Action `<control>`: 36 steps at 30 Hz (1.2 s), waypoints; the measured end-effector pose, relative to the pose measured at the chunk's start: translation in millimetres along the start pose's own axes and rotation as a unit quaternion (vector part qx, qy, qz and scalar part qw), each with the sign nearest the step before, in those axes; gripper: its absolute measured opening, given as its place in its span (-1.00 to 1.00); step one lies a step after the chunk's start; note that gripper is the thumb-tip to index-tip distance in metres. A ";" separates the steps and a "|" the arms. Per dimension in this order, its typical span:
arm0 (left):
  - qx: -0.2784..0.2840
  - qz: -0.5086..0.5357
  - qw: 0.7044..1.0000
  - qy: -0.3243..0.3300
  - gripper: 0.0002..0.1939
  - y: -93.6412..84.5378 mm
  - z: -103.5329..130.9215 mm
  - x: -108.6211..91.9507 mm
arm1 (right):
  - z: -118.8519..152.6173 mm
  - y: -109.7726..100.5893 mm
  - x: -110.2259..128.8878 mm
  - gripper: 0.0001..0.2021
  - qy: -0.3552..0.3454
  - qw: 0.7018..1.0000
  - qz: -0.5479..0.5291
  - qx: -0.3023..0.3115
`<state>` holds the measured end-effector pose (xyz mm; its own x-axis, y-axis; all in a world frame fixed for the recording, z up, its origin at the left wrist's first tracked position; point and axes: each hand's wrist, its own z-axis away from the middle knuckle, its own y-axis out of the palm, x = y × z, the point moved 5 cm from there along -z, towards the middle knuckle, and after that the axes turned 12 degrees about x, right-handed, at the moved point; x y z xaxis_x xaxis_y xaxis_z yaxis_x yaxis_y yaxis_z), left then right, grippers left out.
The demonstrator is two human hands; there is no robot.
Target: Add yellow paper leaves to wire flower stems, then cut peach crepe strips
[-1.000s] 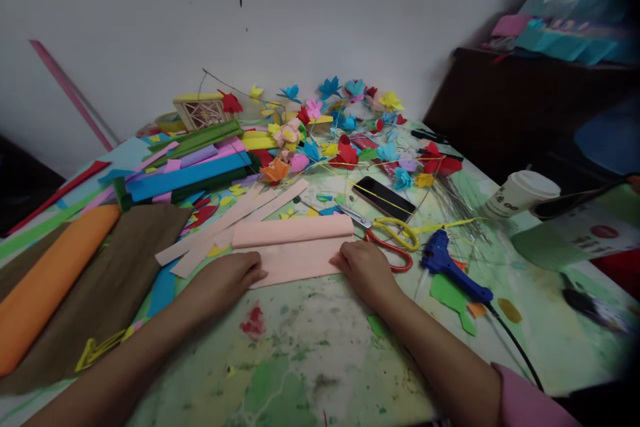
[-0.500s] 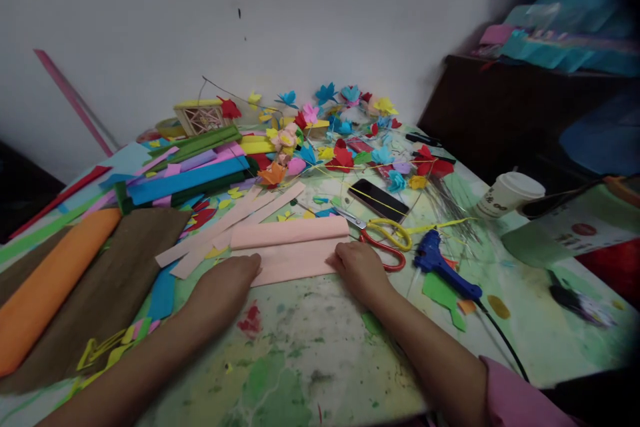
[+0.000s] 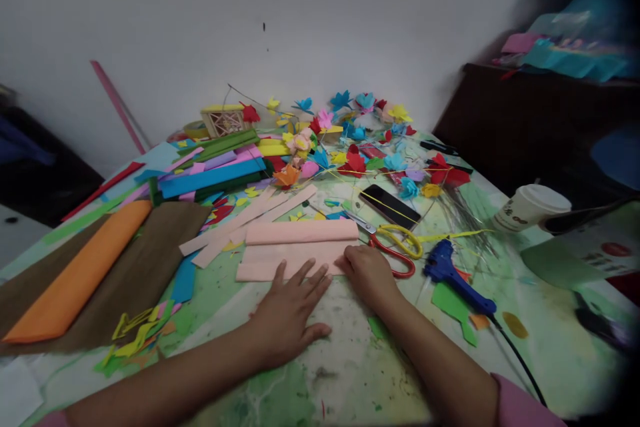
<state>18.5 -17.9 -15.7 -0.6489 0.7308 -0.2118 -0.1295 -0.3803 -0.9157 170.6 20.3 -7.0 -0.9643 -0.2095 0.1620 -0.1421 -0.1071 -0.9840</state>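
A pale pink sheet of crepe paper lies across the table in front of me, its far side rolled or folded over. My left hand is flat with fingers spread, the fingertips resting on the paper's near edge. At the right end of the sheet, my right hand is closed with the paper's near corner at its curled fingers. Scissors with one yellow and one red handle lie just beyond that hand. Pale pink strips are spread to the left of the sheet.
To the right are a blue glue gun with a cord, a phone and a paper cup. Paper flowers crowd the back. An orange roll lies on brown paper at left.
My left hand has let go of the sheet's left end, moved right and spread flat at its near edge. My right hand stays at the right corner. The view has shifted slightly left.
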 end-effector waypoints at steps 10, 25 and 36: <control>-0.017 0.008 1.000 0.005 -0.26 -1.2 1.9 1.0 | 17.9 -6.5 6.8 -0.65 -0.058 0.993 -0.032 -0.097; -0.014 0.020 1.000 0.014 -0.30 3.2 0.9 4.0 | 32.3 11.3 57.0 0.02 -0.308 0.949 -0.027 0.060; -0.035 -0.030 0.997 -0.064 -0.16 10.1 18.2 21.7 | 31.8 17.1 49.5 0.01 -0.267 0.960 -0.028 0.074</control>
<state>-10.6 -16.2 -23.4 -0.7327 0.6709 -0.1148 -0.1213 -0.2946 -0.9479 127.5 -22.8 -13.5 -0.6981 -0.6637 0.2685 -0.1198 -0.2615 -0.9577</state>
